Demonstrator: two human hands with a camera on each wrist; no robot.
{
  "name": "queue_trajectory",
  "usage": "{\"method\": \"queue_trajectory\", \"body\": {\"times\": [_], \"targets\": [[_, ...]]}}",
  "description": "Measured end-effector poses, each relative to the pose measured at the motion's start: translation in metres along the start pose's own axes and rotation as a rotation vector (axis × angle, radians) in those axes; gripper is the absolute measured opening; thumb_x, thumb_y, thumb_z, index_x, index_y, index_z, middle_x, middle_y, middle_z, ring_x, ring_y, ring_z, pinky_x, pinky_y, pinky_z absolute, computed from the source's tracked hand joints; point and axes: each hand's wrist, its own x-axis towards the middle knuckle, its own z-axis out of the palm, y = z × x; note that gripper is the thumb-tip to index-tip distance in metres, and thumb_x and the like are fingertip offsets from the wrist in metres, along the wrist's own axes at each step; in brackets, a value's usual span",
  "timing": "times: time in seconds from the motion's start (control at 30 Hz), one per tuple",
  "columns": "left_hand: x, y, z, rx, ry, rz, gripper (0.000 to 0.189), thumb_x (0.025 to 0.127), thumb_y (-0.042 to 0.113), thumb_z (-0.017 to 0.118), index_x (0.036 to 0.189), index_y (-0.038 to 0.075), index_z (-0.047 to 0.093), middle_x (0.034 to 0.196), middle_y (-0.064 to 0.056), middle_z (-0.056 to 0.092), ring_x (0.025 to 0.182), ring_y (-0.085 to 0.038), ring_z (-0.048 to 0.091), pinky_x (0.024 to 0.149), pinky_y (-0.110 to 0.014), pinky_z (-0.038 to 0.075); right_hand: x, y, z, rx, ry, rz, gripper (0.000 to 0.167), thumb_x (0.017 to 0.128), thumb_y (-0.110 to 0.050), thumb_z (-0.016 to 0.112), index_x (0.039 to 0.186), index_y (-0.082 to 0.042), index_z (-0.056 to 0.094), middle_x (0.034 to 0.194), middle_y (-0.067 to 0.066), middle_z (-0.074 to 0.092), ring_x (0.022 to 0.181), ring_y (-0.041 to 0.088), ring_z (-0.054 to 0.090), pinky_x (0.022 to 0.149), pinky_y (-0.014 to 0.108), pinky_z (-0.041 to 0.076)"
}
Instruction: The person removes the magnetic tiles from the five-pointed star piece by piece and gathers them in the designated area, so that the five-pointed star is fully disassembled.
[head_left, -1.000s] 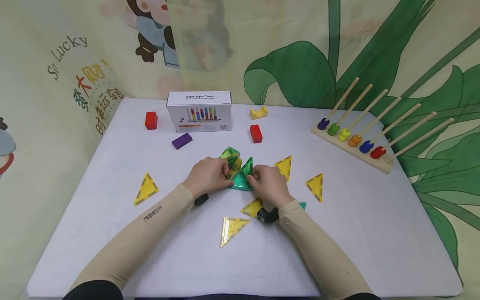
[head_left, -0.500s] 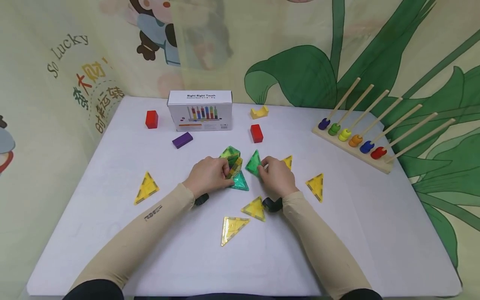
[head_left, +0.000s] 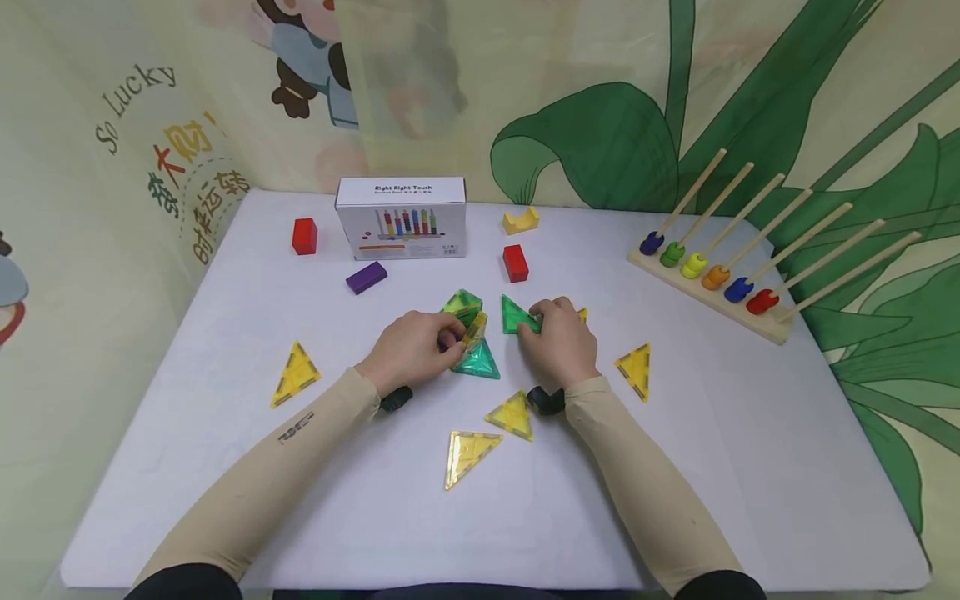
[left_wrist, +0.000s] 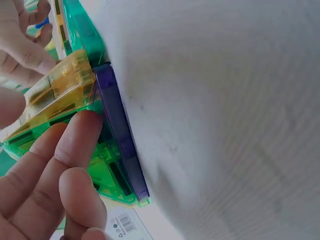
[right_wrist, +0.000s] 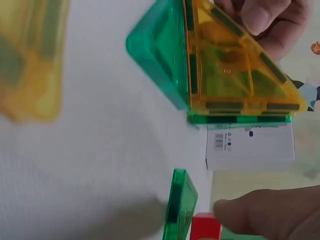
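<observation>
The head camera looked forward and down from above the near edge of the counter (head_left: 375, 525), far enough back to take in nearly all of it and the printed backdrop (head_left: 585, 50) behind. The left wrist camera sat very near the left fingers (left_wrist: 77, 140), rolled sideways, so that a pale blur, probably the counter, filled its right side. The right wrist camera was also close and turned on its side, with the counter at its left and the right fingers (right_wrist: 265, 212) at its lower right. All three views shared the yellow-and-green tile cluster (right_wrist: 225, 75) and the white box (right_wrist: 260, 152).
</observation>
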Motion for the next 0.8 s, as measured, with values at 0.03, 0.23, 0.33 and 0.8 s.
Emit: {"method": "queue_trajectory", "body": {"times": [0.03,0.23,0.33,0.8], "targets": [[0.000,0.000,0.000,0.001,0.002,0.004,0.027,0.095,0.027,0.067,0.115,0.011,0.075,0.091,0.001,0.075,0.082,-0.015,0.063,0.080,-0.034,0.053,-0.001,-0.001,0.001,0.020,-0.003,-0.018,0.036,0.099,-0.033,0.064,0.126,-0.010,0.071,0.122,0.010,0.065,0.100,0.026,0.062,0.082,0.042,0.056],[0.002,0.001,0.002,0.015,0.021,0.033,0.027,0.094,0.022,0.067,0.117,0.010,0.076,0.096,-0.002,0.078,0.082,-0.015,0.065,0.081,-0.035,0.056,-0.005,-0.011,0.007,0.229,-0.165,-0.184,0.038,0.104,-0.037,0.061,0.129,-0.011,0.070,0.125,0.007,0.073,0.104,0.025,0.064,0.095,0.043,0.056],[0.003,0.002,0.003,0.024,0.032,0.053,0.026,0.094,0.021,0.069,0.115,0.010,0.077,0.093,-0.002,0.078,0.079,-0.014,0.065,0.079,-0.034,0.056,-0.006,-0.016,0.011,0.250,-0.210,-0.226,0.043,0.103,-0.044,0.061,0.129,-0.011,0.070,0.122,0.007,0.074,0.104,0.024,0.065,0.095,0.043,0.056],[0.001,0.004,0.004,0.053,0.092,0.068,0.028,0.091,0.019,0.071,0.117,0.009,0.078,0.091,-0.002,0.078,0.080,-0.017,0.066,0.075,-0.038,0.057,-0.008,-0.026,0.013,0.106,-0.107,-0.308,0.041,0.101,-0.045,0.064,0.118,-0.010,0.078,0.107,0.006,0.080,0.098,0.024,0.070,0.088,0.040,0.058]]}}
